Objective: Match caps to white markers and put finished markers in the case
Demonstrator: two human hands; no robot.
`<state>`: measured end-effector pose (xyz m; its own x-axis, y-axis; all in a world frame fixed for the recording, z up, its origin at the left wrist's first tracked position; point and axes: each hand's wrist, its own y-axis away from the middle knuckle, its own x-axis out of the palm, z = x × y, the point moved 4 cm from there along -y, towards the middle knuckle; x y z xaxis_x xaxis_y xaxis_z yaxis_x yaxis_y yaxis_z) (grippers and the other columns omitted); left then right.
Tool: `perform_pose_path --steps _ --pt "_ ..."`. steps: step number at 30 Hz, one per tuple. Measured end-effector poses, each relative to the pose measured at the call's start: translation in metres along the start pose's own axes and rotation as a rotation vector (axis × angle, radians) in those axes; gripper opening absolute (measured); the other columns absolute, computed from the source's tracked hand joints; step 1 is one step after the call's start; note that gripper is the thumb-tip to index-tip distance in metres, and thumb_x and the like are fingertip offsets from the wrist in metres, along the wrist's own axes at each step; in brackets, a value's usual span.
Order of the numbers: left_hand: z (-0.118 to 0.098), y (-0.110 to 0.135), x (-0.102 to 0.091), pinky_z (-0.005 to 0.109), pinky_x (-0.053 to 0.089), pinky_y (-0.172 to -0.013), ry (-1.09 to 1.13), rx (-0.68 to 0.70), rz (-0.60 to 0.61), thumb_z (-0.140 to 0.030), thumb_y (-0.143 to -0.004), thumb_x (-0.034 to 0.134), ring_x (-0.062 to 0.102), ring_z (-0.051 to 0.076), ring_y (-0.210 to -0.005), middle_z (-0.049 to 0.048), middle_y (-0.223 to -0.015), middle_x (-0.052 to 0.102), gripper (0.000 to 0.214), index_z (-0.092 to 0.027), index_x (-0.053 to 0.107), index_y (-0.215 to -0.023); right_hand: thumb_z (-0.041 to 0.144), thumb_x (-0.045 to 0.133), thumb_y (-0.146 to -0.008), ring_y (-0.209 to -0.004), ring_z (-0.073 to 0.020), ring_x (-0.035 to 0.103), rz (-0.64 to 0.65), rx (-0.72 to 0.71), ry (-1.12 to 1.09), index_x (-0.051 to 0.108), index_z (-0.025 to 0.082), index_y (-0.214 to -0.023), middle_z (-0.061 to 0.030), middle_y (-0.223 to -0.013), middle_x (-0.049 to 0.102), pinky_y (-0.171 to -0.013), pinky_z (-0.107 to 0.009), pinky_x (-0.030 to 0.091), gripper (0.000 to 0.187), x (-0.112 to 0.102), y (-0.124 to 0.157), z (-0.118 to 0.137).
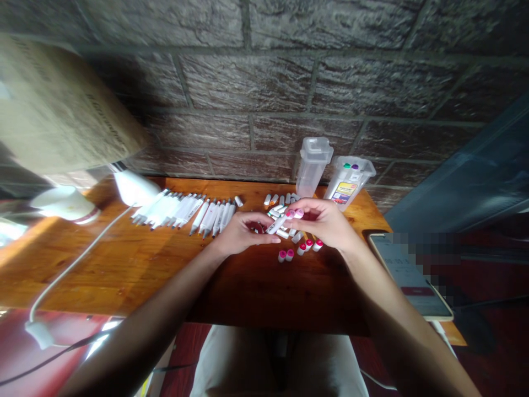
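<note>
A white marker slants between my two hands over the middle of the table. My left hand is closed, with thumb and fingers around the marker's lower left end. At the upper right end, the fingers of my right hand pinch two pink-topped caps; whether one of them sits on the marker I cannot tell. Loose white caps lie scattered beneath and behind my hands. Closer to me are two pink caps and several red caps. To the left, many uncapped white markers lie in a row.
Against the brick wall stand a clear plastic case and a labelled one holding green- and purple-topped markers. A lamp with a white cord and a paper cup occupy the left. A tablet lies at the right edge.
</note>
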<state>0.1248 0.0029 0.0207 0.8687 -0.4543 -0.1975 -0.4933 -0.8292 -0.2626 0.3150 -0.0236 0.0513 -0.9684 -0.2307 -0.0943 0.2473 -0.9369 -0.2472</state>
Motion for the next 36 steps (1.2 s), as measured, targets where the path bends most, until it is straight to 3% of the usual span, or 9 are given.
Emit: perform_pose_path --steps 6,11,16,20,25,29,33,35,36 --pt "0.003 -0.001 0.001 0.028 0.052 -0.066 0.005 -0.001 0.002 -0.033 -0.062 0.090 0.069 0.019 -0.074 0.0071 -0.087 0.078 0.030 -0.016 0.079 -0.084 0.037 0.089 -0.066 -0.080 -0.0175 0.071 0.000 0.001 0.011 0.075 0.019 -0.092 -0.0035 -0.090 0.077 -0.077 -0.033 0.060 0.033 -0.008 0.001 -0.001" --pt "0.006 -0.004 -0.002 0.026 0.054 -0.067 0.039 0.001 -0.034 -0.030 -0.064 0.089 0.068 0.016 -0.073 0.0070 -0.088 0.078 0.032 -0.013 0.078 -0.088 0.045 0.088 -0.065 -0.084 -0.0202 0.070 -0.131 -0.011 0.201 0.075 0.017 -0.088 -0.0063 -0.092 0.077 -0.083 -0.036 0.057 0.038 -0.048 -0.001 -0.009" --pt "0.007 -0.006 -0.004 0.029 0.058 -0.075 0.102 0.003 -0.048 -0.029 -0.067 0.087 0.071 0.017 -0.078 0.0073 -0.092 0.079 0.029 -0.013 0.077 -0.089 0.047 0.081 -0.068 -0.075 -0.0207 0.067 -0.136 0.131 0.525 0.075 0.017 -0.085 -0.0065 -0.083 0.076 -0.075 -0.035 0.053 0.035 -0.078 -0.003 -0.036" --pt "0.007 -0.007 -0.003 0.031 0.059 -0.079 0.122 0.008 -0.042 -0.030 -0.066 0.088 0.073 0.018 -0.080 0.0075 -0.094 0.079 0.031 -0.013 0.077 -0.090 0.042 0.078 -0.068 -0.073 -0.0194 0.066 -0.022 0.232 0.596 0.073 0.018 -0.083 -0.0042 -0.079 0.073 -0.072 -0.033 0.051 0.028 -0.078 -0.002 -0.052" --pt "0.005 -0.007 -0.002 0.031 0.059 -0.083 0.155 0.010 -0.034 -0.029 -0.068 0.087 0.074 0.018 -0.083 0.0066 -0.094 0.080 0.028 -0.014 0.077 -0.090 0.041 0.076 -0.068 -0.076 -0.0189 0.065 0.031 0.252 0.569 0.070 0.018 -0.082 -0.0031 -0.079 0.072 -0.076 -0.034 0.051 0.028 -0.073 -0.002 -0.056" --pt "0.004 -0.008 -0.003 0.032 0.058 -0.087 0.163 0.002 -0.036 -0.029 -0.071 0.085 0.074 0.018 -0.086 0.0063 -0.095 0.079 0.027 -0.014 0.076 -0.091 0.043 0.080 -0.065 -0.080 -0.0206 0.067 0.075 0.274 0.585 0.072 0.018 -0.094 -0.0055 -0.088 0.074 -0.079 -0.036 0.053 0.039 -0.079 0.003 -0.046" --pt "0.005 -0.008 -0.008 0.030 0.057 -0.082 0.185 0.006 -0.096 -0.030 -0.070 0.086 0.073 0.017 -0.082 0.0050 -0.090 0.079 0.026 -0.014 0.076 -0.088 0.049 0.084 -0.065 -0.090 -0.0244 0.068 -0.053 0.156 0.712 0.073 0.018 -0.108 -0.0112 -0.111 0.074 -0.085 -0.040 0.052 0.055 -0.085 0.012 -0.010" --pt "0.007 -0.009 -0.009 0.028 0.057 -0.080 0.207 -0.006 -0.107 -0.030 -0.071 0.086 0.072 0.016 -0.080 0.0043 -0.089 0.079 0.025 -0.014 0.076 -0.087 0.052 0.082 -0.070 -0.093 -0.0243 0.068 -0.015 0.068 0.658 0.073 0.018 -0.109 -0.0099 -0.110 0.074 -0.086 -0.038 0.052 0.053 -0.073 0.014 0.006" --pt "0.007 -0.009 -0.009 0.027 0.056 -0.079 0.225 -0.015 -0.111 -0.030 -0.071 0.085 0.071 0.015 -0.080 0.0040 -0.089 0.079 0.025 -0.015 0.076 -0.089 0.052 0.081 -0.072 -0.093 -0.0241 0.068 0.069 0.037 0.618 0.074 0.018 -0.107 -0.0086 -0.105 0.075 -0.087 -0.037 0.052 0.049 -0.061 0.014 0.011"
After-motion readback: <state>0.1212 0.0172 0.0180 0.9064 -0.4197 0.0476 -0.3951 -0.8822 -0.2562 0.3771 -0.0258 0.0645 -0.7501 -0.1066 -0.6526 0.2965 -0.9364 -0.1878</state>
